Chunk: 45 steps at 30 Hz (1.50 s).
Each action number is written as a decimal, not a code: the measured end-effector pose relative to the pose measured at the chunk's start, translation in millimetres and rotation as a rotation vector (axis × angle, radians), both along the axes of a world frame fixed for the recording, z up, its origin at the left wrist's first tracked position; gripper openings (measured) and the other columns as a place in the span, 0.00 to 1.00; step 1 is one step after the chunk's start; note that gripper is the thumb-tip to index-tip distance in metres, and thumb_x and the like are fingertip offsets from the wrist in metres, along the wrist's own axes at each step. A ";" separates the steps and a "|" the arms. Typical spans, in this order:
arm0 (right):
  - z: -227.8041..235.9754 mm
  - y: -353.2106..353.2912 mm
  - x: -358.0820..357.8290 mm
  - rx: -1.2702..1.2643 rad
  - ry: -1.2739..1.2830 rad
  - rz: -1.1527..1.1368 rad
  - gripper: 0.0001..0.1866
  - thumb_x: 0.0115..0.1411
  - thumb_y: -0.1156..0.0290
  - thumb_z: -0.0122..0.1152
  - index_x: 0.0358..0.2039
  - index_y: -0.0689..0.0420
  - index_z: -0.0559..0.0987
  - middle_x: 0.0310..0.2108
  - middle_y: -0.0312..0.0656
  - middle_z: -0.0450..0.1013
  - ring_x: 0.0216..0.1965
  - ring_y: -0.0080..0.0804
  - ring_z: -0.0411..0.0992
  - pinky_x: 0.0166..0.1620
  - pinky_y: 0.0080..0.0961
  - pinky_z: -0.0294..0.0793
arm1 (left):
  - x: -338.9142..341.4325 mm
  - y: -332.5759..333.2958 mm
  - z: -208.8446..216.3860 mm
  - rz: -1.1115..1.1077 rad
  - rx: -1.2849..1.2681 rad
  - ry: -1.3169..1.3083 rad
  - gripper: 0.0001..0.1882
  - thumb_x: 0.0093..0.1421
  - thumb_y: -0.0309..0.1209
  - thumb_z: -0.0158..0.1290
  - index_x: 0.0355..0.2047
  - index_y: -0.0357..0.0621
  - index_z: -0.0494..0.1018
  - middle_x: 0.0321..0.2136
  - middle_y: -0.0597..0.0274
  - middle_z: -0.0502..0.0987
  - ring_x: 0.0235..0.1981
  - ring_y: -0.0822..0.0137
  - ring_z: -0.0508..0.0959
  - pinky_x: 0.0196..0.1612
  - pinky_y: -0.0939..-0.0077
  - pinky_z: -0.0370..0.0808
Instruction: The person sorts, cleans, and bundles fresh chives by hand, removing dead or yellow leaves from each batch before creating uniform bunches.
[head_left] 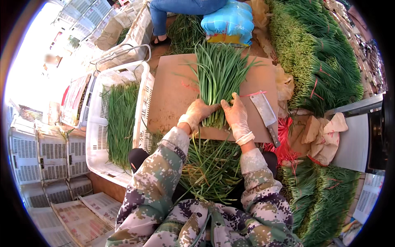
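While bundle of long, flat green leaves [220, 74] lay on brown rectangular board [170, 94], pale-gloved left hand [200, 110] was wrapped round bundle's lower left side, curled in pretty snug. Pale-gloved right hand [235, 115] had hold of right side, kinda half-closed. Steel cleaver with dark handle [265, 113] lay just right of it; white slotted plastic crate [142, 105] stood left.

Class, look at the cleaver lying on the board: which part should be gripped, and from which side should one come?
Grip the dark handle, probably best with the right of the two hands, from the near right. The cleaver lies with its handle toward the person, by the board's near right corner, while the broad blade points away.
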State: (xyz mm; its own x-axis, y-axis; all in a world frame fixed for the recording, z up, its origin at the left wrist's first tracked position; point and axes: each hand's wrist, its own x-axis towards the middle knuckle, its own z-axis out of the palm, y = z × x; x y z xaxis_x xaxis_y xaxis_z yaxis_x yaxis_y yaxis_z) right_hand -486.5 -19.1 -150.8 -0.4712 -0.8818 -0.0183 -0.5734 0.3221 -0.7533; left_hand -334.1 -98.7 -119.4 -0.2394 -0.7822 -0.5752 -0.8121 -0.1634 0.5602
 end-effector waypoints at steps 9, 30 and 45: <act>-0.9 28.2 -27.4 -0.034 0.016 -0.068 0.32 0.59 0.56 0.65 0.56 0.66 0.71 0.32 0.49 0.79 0.37 0.47 0.77 0.44 0.40 0.75 | 19.0 -6.4 21.6 -0.063 -0.400 -0.152 0.37 0.57 0.60 0.56 0.46 0.32 0.69 0.41 0.37 0.79 0.44 0.41 0.79 0.48 0.54 0.75; -33.4 8.3 -12.3 0.077 0.216 -0.048 0.27 0.56 0.60 0.65 0.51 0.63 0.71 0.39 0.60 0.75 0.43 0.59 0.74 0.46 0.49 0.74 | 26.6 -3.6 -35.9 0.056 -0.540 -0.098 0.24 0.66 0.47 0.44 0.33 0.35 0.74 0.29 0.37 0.79 0.35 0.37 0.79 0.41 0.46 0.75; 7.8 -27.9 -52.3 -0.218 0.347 0.008 0.21 0.58 0.63 0.65 0.50 0.58 0.77 0.42 0.52 0.77 0.42 0.49 0.76 0.46 0.41 0.74 | 15.1 2.5 -5.8 0.001 -0.737 -0.236 0.45 0.62 0.53 0.51 0.65 0.29 0.51 0.52 0.30 0.70 0.45 0.36 0.77 0.43 0.48 0.75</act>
